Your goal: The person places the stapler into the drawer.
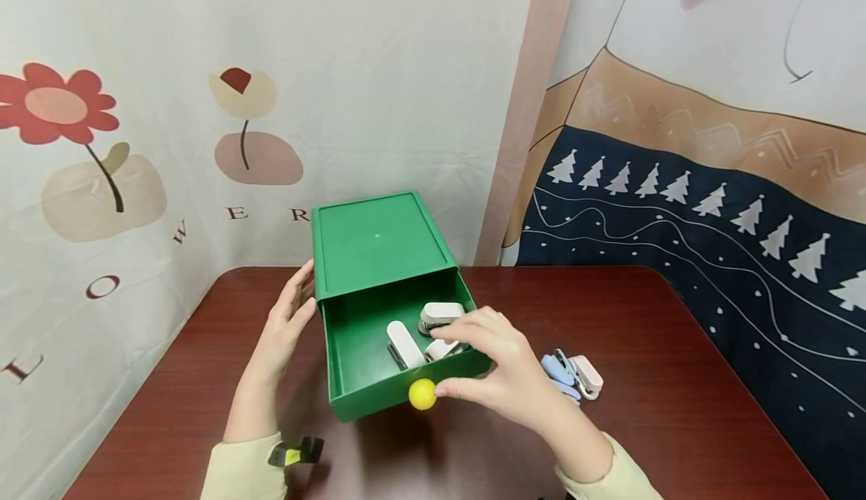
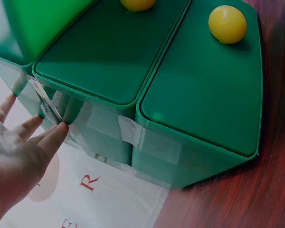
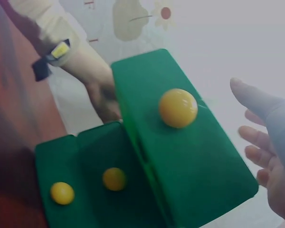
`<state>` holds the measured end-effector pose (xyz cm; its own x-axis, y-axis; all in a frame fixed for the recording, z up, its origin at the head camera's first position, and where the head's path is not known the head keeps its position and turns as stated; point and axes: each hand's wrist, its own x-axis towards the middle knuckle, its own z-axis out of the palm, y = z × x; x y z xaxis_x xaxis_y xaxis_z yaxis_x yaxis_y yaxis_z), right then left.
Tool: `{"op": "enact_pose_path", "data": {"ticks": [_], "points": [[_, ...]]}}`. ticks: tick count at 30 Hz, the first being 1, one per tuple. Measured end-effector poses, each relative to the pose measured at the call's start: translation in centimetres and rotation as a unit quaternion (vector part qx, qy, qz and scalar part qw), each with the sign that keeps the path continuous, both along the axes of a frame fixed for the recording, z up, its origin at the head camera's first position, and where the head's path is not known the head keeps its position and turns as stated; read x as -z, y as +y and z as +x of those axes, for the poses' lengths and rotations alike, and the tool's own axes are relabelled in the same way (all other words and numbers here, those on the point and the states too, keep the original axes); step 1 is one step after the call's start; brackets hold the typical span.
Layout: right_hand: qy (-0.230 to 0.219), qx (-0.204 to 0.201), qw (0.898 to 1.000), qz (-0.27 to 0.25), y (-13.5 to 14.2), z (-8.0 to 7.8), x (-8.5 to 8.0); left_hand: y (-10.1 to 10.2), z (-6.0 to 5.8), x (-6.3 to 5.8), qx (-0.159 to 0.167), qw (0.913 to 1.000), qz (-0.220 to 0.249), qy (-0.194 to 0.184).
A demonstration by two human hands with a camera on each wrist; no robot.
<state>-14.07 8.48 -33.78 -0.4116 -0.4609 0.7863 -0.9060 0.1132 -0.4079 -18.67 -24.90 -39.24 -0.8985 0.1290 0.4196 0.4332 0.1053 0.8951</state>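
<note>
A green drawer cabinet (image 1: 379,244) stands on the table with its top drawer (image 1: 368,404) pulled out. Inside the drawer lie white staplers (image 1: 404,343), partly covered by my right hand (image 1: 497,365). That hand hovers at the drawer's front right corner, thumb beside the yellow knob (image 1: 422,394). In the right wrist view its fingers (image 3: 256,138) are loosely bent, apart from the drawer front, and hold nothing. My left hand (image 1: 287,327) is at the cabinet's left side. Its extended fingertips touch the taped side wall (image 2: 97,121) in the left wrist view.
Light blue staplers (image 1: 558,371) and a pale pink stapler (image 1: 587,377) lie on the dark red table (image 1: 649,327), right of the cabinet. Two lower drawers with yellow knobs (image 2: 227,24) are shut. A printed curtain (image 1: 406,71) hangs behind the table.
</note>
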Motion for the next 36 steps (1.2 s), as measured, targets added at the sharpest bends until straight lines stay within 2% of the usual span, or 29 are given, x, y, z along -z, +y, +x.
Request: {"op": "enact_pose_path", "data": {"ticks": [7, 11, 18, 24, 30, 36], "points": [[0.092, 0.011, 0.995, -0.041, -0.1, 1.3, 1.9, 0.0, 0.0, 0.1, 0.0, 1.0, -0.003, -0.001], [0.101, 0.01, 0.994, -0.05, -0.2, 1.7, 3.0, 0.0, 0.0, 0.0, -0.001, 1.0, -0.002, 0.001], [0.058, 0.009, 0.997, -0.046, -0.7, 1.5, 5.4, 0.0, 0.0, 0.0, 0.0, 1.0, 0.002, 0.004], [0.001, -0.043, 0.997, -0.059, -1.6, 1.1, 7.0, 0.0, -0.1, 0.1, -0.001, 1.0, 0.001, 0.002], [-0.033, -0.051, 0.996, -0.067, -2.4, 0.9, 6.6, 0.0, -0.1, 0.1, -0.003, 1.0, -0.002, -0.001], [-0.067, -0.044, 0.995, -0.057, -3.1, -0.1, 5.9, 0.1, 0.0, 0.0, -0.004, 1.0, 0.001, -0.005]]}}
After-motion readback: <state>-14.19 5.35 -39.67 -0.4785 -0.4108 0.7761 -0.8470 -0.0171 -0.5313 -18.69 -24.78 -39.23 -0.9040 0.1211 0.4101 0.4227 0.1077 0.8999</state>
